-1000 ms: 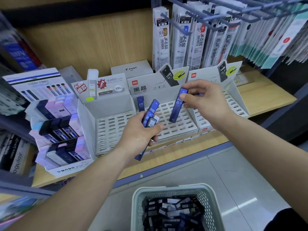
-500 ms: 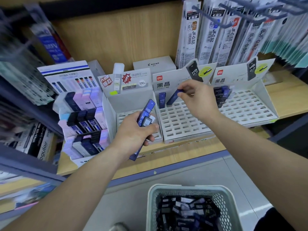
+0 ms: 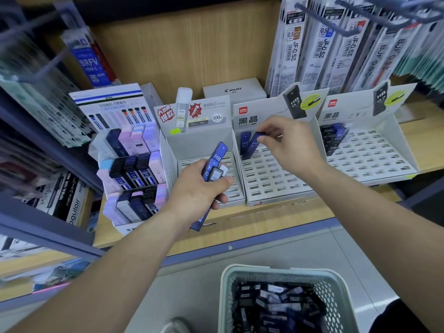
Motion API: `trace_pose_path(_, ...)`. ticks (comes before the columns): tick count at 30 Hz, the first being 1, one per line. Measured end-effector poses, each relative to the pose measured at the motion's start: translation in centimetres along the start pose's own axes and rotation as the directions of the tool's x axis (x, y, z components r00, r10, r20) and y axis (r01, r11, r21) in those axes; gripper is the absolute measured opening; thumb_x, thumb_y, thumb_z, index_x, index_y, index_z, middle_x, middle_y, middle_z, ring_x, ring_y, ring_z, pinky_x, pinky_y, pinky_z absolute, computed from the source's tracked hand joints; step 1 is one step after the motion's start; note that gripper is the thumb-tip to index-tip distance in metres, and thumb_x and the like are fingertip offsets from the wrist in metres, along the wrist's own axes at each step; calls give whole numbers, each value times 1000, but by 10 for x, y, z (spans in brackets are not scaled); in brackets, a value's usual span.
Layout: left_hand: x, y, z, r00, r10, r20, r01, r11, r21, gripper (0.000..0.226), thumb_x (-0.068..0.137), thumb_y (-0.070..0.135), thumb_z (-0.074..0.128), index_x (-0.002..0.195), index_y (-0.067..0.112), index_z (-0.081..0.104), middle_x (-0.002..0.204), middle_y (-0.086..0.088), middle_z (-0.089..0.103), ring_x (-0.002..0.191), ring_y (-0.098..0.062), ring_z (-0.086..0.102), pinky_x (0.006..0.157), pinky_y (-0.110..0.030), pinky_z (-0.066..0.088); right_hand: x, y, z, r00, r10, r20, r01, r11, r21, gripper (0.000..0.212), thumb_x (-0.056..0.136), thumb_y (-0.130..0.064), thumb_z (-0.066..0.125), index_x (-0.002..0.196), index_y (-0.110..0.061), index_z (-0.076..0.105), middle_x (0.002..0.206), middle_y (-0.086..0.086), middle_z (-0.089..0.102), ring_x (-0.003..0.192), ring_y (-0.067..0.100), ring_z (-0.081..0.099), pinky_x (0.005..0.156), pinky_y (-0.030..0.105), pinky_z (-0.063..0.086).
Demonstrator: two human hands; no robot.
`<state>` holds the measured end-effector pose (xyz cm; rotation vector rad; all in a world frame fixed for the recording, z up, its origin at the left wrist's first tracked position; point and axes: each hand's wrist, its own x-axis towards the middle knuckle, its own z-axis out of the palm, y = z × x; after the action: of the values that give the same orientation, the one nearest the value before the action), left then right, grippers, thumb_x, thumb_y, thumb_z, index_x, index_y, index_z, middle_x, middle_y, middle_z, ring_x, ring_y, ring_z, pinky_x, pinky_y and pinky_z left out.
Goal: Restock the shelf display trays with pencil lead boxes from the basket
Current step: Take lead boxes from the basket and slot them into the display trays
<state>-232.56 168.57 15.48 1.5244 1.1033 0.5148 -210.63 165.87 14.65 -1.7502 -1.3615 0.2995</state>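
Observation:
My left hand (image 3: 199,191) grips a bundle of blue pencil lead boxes (image 3: 213,162) in front of the left white display tray (image 3: 204,145). My right hand (image 3: 288,143) pinches the top of one blue lead box (image 3: 252,146) and stands it in the back row of the middle tray (image 3: 271,181), right beside another blue box (image 3: 244,145) standing there. The right tray (image 3: 374,162) holds several dark boxes (image 3: 332,139) in its back left corner. A pale green basket (image 3: 283,275) full of lead boxes sits low in front of me.
A tiered display of pastel and dark lead cases (image 3: 134,176) stands left of the trays. A grey Pilot box (image 3: 234,90) sits behind them. Refill packs (image 3: 324,44) hang on hooks above the right side. The wooden shelf edge (image 3: 240,227) runs below the trays.
My right hand has carried its blue box from above the middle tray down into the back row, next to the box standing there. The view has shifted left. My left hand keeps its bundle.

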Motion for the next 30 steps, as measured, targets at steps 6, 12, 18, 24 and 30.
trace_pose_path(6,0,1,-1,1000,-8,2,8,1000,-8,21,91,13,72,109,10,62,72,-1,64,53,-13,64,47,-24,52,-1,1,8,988,-147,38,151,979,-134,17,92,-7,66,107,-10,74,98,5,73,91,18,66,87,21,48)
trace_pose_path(12,1,2,0,1000,-11,6,11,1000,-13,22,91,13,73,110,10,62,68,3,64,53,-13,64,47,-24,51,-4,2,19,977,-212,27,213,952,-221,23,92,-10,66,113,-13,74,105,6,69,89,22,65,86,39,55)
trace_pose_path(18,0,4,4,998,30,59,-29,999,-13,22,89,13,74,108,13,64,69,-1,65,55,-16,63,47,-26,49,-16,-34,10,992,-14,122,-7,985,172,17,95,-20,63,110,-23,71,93,-4,69,76,16,66,72,26,54)
trace_pose_path(24,-4,9,14,986,57,154,-51,998,-46,25,89,9,74,111,13,63,63,3,63,49,-15,60,46,-26,47,-25,-40,4,955,104,278,-226,861,455,15,93,-7,67,104,-17,68,87,5,70,73,13,64,64,24,55)
trace_pose_path(30,3,1,12,995,16,101,-16,1000,4,27,88,13,75,113,13,63,76,-3,66,53,-17,61,49,-30,49,-17,-25,-28,984,177,-36,-137,865,483,17,89,-4,71,98,-14,60,81,7,70,73,23,71,69,33,60)
